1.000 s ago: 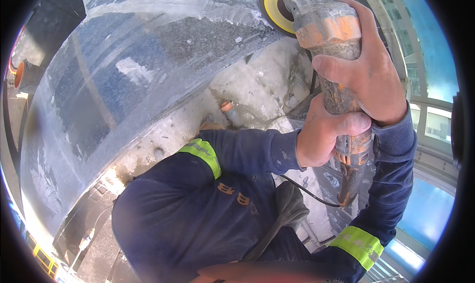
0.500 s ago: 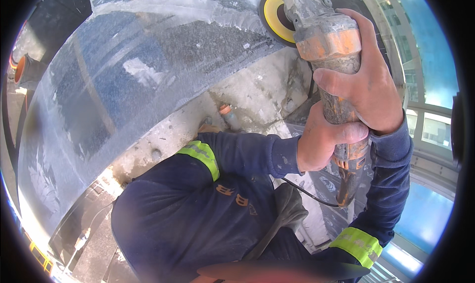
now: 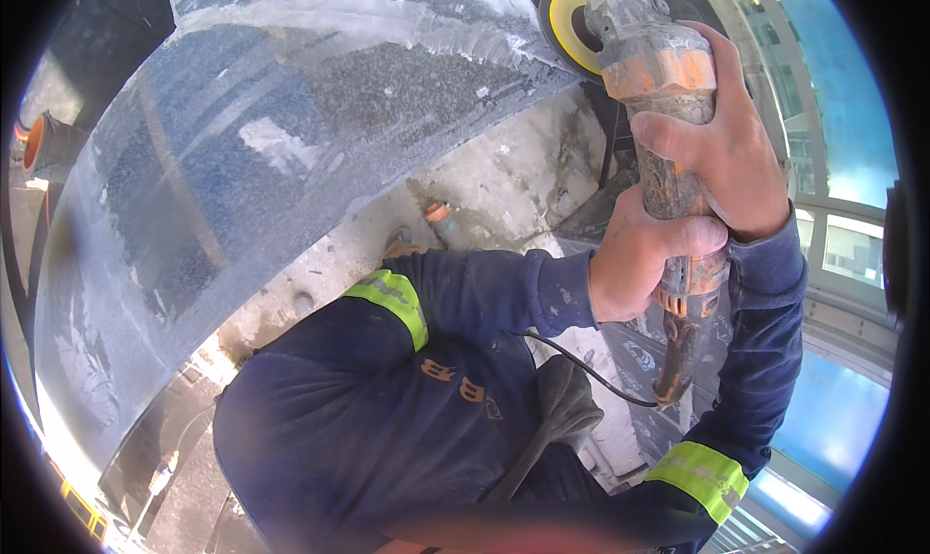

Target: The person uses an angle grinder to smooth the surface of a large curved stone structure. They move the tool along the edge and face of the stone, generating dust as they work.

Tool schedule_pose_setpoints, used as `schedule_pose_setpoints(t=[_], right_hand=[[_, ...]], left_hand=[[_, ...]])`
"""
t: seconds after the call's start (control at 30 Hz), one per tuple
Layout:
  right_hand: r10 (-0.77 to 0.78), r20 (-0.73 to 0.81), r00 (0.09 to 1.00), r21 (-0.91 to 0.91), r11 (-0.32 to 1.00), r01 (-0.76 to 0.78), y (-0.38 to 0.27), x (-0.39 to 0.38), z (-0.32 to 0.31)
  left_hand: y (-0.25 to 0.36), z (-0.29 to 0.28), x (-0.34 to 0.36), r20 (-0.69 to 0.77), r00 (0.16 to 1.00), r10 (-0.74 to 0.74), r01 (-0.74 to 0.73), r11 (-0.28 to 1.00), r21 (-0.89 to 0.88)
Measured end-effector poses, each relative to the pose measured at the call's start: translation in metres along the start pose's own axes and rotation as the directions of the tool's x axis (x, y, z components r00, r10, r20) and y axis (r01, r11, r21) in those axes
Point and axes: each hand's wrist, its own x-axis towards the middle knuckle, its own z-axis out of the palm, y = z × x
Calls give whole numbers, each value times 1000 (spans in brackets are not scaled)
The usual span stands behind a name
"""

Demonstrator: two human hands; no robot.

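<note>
Gripping a dusty angle grinder, my right hand wrapped around its far body, my left hand around its nearer handle, yellow-ringed disc beside the grey slab

Lit brightly by daylight, washed pale over the dusty curved surface and nearly white along its lower-left edge. Glaring at right on the blue panels; darker at upper left. Fairly sharp around the grinder, but smeared reddish and out of focus at bottom centre. Bent strongly toward the rim, black at the corners.
</note>
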Motion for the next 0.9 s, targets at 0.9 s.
schedule_pose_setpoints(t=[0.9], right_hand=[[32,-38,999,53,998,-30,-1,-10,0]], left_hand=[[-5,-4,-7,13,1000,13,-15,991,132]])
